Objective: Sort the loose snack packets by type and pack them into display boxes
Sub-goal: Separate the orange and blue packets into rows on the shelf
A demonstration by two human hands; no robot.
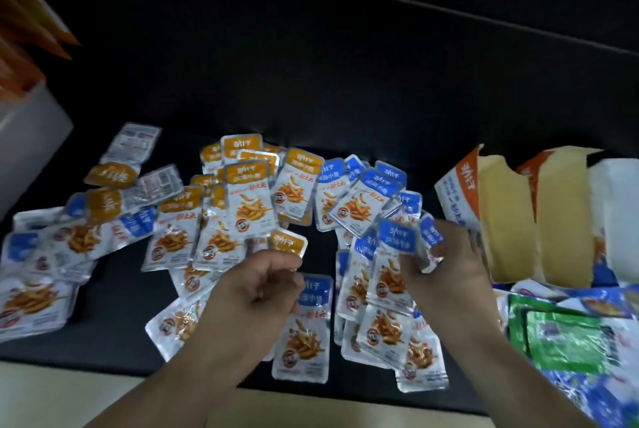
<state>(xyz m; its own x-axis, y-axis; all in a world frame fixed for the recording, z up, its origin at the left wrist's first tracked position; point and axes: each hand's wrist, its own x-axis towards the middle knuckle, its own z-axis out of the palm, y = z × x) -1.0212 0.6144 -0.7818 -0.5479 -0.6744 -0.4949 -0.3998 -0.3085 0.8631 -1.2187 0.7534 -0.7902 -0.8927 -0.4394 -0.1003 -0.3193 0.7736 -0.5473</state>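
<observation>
The sorting is being judged as roughly half done: orange-topped packets (249,199) are being gathered in a cluster at the middle of the black tabletop (117,324), and blue-topped packets (366,192) just to their right, while a mixed heap (69,241) is lying unsorted at the left. The display boxes (456,192) at the right are standing open, and no packets are being seen inside them, so packing is judged not yet begun. A fan of blue packets (394,244) is being held in the grip of the right hand (449,255), fingers curled round it. Their long axes are running away from the person, blue headers pointing to the far side. A single orange packet (288,242) is being pinched at the fingertips of the left hand (259,286), its header likewise pointing away.
</observation>
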